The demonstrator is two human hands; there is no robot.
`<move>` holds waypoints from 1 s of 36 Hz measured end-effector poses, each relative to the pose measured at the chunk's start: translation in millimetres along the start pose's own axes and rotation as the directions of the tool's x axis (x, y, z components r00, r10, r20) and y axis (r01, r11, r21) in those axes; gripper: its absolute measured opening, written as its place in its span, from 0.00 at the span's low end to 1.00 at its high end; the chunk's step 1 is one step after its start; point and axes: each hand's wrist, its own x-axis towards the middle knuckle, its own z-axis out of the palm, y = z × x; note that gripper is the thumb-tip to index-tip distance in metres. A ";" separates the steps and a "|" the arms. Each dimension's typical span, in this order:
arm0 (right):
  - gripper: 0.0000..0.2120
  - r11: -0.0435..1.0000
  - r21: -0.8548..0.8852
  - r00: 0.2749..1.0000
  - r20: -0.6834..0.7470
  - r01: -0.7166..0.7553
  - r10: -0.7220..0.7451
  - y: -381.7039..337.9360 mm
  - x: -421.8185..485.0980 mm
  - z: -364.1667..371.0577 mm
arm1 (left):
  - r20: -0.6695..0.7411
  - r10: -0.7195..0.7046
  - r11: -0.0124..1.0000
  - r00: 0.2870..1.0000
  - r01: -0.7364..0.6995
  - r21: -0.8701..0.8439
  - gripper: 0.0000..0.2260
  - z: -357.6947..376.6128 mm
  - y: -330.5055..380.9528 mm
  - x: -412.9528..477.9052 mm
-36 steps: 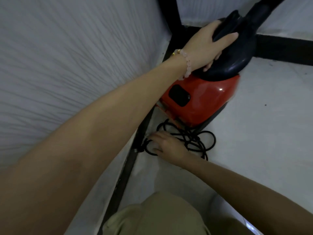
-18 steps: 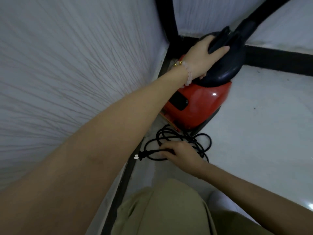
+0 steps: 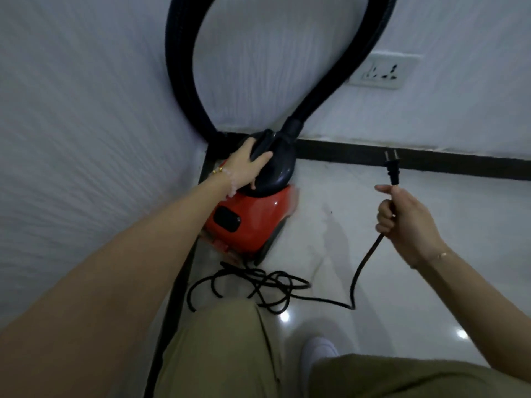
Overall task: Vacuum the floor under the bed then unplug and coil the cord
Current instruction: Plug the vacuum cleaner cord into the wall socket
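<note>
A red and black canister vacuum (image 3: 253,225) stands on the white floor in the corner of the room. My left hand (image 3: 244,168) grips the black handle on its top. A thick black hose (image 3: 184,81) loops up from the vacuum along the wall. My right hand (image 3: 402,219) holds the black cord just below its two-pin plug (image 3: 392,168), lifted well above the floor with the pins pointing up. The black cord (image 3: 258,282) hangs from that hand and lies in a loose tangle behind the vacuum.
A white wall socket (image 3: 382,71) sits on the back wall, above and a little left of the plug, with nothing plugged in. A dark skirting strip (image 3: 431,162) runs along the walls. My khaki trouser legs and a white shoe (image 3: 319,351) fill the bottom.
My right hand has picked the plug end out of the tangle on the floor and raised it up to the right. The view has pulled back, showing the hose and socket.
</note>
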 end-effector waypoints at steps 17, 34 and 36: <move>0.11 0.841 0.498 0.977 0.094 -0.212 0.191 -92.1 91.8 11.8 | -0.074 -0.084 0.987 0.994 0.093 0.127 0.18 8.0 21.4 20.2; 0.16 0.944 0.331 0.982 -0.174 -0.014 0.075 -101.5 162.9 26.4 | -0.264 -0.004 0.872 0.965 0.132 0.471 0.13 17.5 11.4 24.7; 0.16 0.968 0.251 0.977 -0.208 0.021 0.033 -100.7 169.6 28.0 | -0.271 -0.004 0.872 0.963 0.136 0.471 0.13 18.3 11.4 24.9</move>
